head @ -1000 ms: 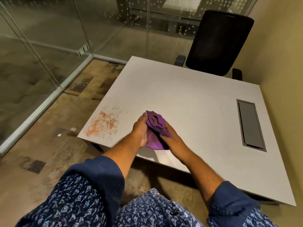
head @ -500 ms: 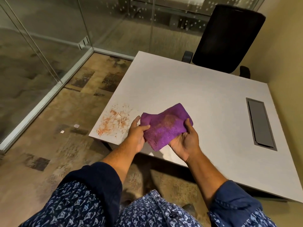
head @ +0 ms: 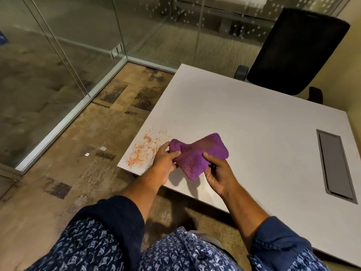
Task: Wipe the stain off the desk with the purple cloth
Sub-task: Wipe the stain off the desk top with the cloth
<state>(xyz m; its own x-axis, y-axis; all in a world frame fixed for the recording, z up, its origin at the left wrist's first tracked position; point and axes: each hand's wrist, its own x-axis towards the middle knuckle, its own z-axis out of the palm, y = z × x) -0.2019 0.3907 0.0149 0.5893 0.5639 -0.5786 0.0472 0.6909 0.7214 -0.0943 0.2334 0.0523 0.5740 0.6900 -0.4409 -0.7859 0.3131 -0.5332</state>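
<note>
An orange-brown smeared stain [head: 143, 151] lies on the near left corner of the white desk [head: 244, 122]. Both hands hold a purple cloth [head: 197, 155] just above the desk, right of the stain. My left hand [head: 165, 163] pinches the cloth's left end between thumb and fingers. My right hand [head: 218, 174] grips its lower right part with thumb on top. The cloth is partly folded, with a faint reddish mark on its upper face. It does not touch the stain.
A grey cable hatch [head: 336, 166] is set into the desk at the right. A black office chair [head: 293, 51] stands behind the far edge. Glass walls [head: 58, 65] enclose the left and back; a beige wall is at the right. Patterned carpet covers the floor.
The bunched cloth was spread open between both hands, then partly folded again. The hands stay near the desk's front edge, and the view shifted so the desk sits further right.
</note>
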